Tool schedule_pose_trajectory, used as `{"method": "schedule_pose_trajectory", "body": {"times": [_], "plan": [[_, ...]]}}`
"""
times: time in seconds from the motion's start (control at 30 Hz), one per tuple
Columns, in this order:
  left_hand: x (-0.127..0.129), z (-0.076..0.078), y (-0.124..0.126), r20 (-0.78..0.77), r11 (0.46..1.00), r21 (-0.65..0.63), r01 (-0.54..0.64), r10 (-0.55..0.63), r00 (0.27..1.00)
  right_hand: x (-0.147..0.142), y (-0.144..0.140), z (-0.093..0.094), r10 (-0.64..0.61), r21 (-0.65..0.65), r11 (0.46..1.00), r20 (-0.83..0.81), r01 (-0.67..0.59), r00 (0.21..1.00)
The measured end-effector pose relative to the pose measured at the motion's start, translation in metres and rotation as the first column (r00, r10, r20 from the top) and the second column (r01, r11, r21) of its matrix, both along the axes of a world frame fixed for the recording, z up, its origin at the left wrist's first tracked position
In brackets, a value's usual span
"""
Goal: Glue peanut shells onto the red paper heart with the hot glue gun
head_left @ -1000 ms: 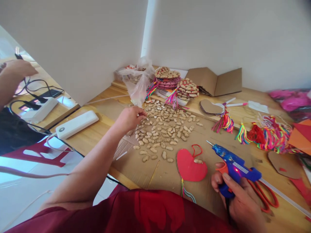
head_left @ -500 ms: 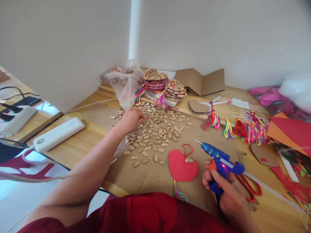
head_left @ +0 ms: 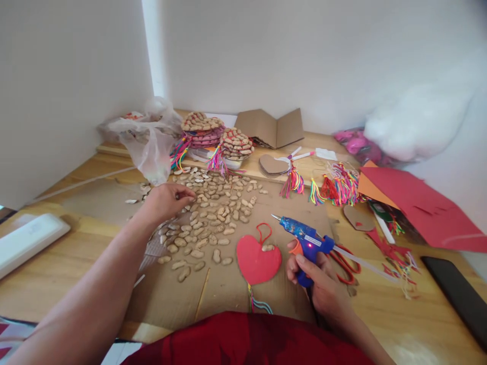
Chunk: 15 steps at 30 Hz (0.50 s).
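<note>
The left hand (head_left: 166, 201) rests on the spread of pale peanut shells (head_left: 207, 218) on the cardboard sheet (head_left: 228, 289), fingertips pinched together on one shell; the right hand (head_left: 323, 286) is clamped around a blue glue gun (head_left: 306, 241), nozzle pointing left above the red felt heart (head_left: 257, 259), one shell stuck near its loop.
</note>
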<state>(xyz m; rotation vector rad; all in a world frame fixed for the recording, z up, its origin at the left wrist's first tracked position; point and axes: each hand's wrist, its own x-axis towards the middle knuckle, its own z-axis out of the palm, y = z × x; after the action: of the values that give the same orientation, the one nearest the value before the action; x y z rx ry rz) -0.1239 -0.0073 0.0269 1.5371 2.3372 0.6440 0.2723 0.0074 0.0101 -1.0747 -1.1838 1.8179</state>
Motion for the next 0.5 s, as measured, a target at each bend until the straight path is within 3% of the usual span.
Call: {"method": "schedule_pose_trajectory", "body": {"times": [0.3,0.5], "plan": [[0.0001,-0.0058,-0.0021,-0.001,1.0,-0.008,-0.013,0.013,1.0,0.0047,0.0027,-0.0075,0.022,-0.019,1.0,-0.015,-0.022,1.0],[0.0062,0.0032,-0.0052,-0.041,0.979,0.155,-0.134,0.142,0.989,0.0013,0.0005,0.0005,0.017,-0.015,1.0,-0.007,-0.017,1.0]]}}
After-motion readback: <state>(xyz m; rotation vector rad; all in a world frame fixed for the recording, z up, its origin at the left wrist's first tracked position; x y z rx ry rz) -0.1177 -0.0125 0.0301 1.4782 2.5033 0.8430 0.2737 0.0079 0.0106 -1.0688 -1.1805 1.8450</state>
